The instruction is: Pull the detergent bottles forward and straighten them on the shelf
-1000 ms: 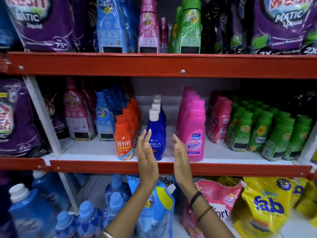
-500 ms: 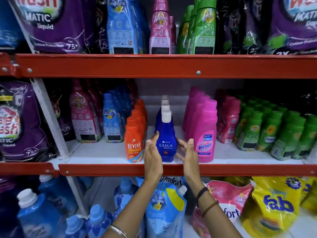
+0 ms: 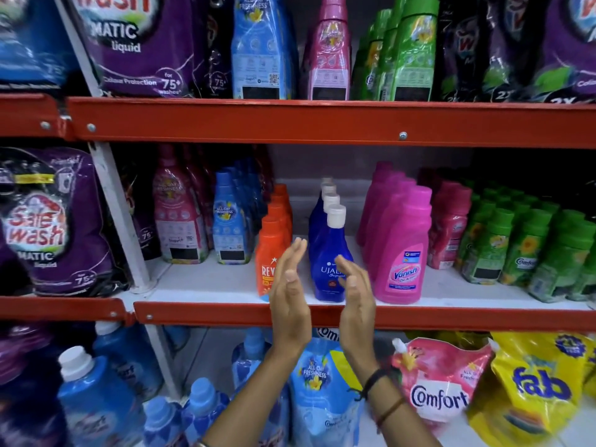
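A row of dark blue Ujala bottles (image 3: 329, 253) with white caps stands upright at the front edge of the middle shelf (image 3: 206, 285). My left hand (image 3: 288, 295) and my right hand (image 3: 354, 295) are raised flat, palms facing each other, just in front of the front blue bottle and a little apart from it. Neither hand holds anything. An orange Revive bottle (image 3: 269, 253) row stands to the left, partly hidden by my left hand. A pink Vanish bottle (image 3: 403, 250) row stands to the right.
Red shelf rails (image 3: 322, 122) run across above and below. Purple Safewash pouches (image 3: 48, 227) sit far left, pink and blue softener bottles (image 3: 229, 221) left of centre, green Comfort bottles (image 3: 522, 246) right. Below lie Comfort (image 3: 442, 382) and yellow Fab pouches (image 3: 538, 388).
Half a second ago both hands were cupped around the front blue bottle. Now they have let go and drawn back slightly with fingers straight. The bottle stands square at the shelf edge.
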Available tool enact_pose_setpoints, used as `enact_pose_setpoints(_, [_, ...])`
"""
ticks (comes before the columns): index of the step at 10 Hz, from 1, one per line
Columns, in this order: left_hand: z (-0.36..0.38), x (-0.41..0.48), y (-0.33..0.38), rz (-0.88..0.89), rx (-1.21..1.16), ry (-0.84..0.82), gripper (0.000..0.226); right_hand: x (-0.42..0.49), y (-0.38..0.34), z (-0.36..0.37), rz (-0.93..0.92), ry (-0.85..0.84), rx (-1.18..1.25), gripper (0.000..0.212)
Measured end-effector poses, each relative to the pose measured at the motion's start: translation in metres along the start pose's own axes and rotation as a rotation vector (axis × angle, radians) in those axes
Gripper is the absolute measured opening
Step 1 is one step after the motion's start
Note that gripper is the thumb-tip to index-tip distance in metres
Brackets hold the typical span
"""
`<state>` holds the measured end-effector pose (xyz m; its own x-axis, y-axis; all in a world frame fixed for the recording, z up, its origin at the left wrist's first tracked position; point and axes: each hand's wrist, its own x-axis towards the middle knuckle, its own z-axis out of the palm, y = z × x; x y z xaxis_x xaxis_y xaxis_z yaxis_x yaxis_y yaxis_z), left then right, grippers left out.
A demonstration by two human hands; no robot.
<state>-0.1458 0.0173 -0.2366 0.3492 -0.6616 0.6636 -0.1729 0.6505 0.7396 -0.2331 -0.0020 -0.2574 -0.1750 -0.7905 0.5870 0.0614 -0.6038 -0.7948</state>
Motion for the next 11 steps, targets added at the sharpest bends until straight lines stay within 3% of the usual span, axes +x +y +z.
enact_pose_setpoints(1, [-0.022,0.006,-0.005,-0.007,0.015,0.128,0.059,-0.009,0.001,0.028,0.075,-0.152,0.018,0.054])
enact_pose_setpoints(2, [-0.042,0.018,-0.017,-0.169,-0.034,0.181,0.057,-0.01,0.0,0.051,0.184,-0.206,0.045,0.065])
enact_pose_setpoints(3, [-0.054,0.026,-0.03,-0.314,-0.076,0.141,0.057,-0.005,0.005,0.065,0.288,-0.205,0.073,0.09])
enact_pose_setpoints(5, [-0.058,0.03,-0.031,-0.347,-0.148,0.037,0.057,0.001,0.005,0.074,0.356,-0.159,0.163,0.086])
enact_pose_setpoints(6, [-0.06,0.033,-0.034,-0.349,-0.159,0.016,0.059,0.001,0.008,0.073,0.346,-0.129,0.178,0.099])
enact_pose_setpoints(10, [-0.063,0.031,-0.027,-0.364,-0.133,-0.021,0.053,0.004,-0.003,0.072,0.384,-0.146,0.174,0.072])
enact_pose_setpoints(11, [-0.06,0.029,-0.009,-0.25,-0.039,0.045,0.058,-0.007,-0.012,0.058,0.358,-0.134,0.144,0.063])
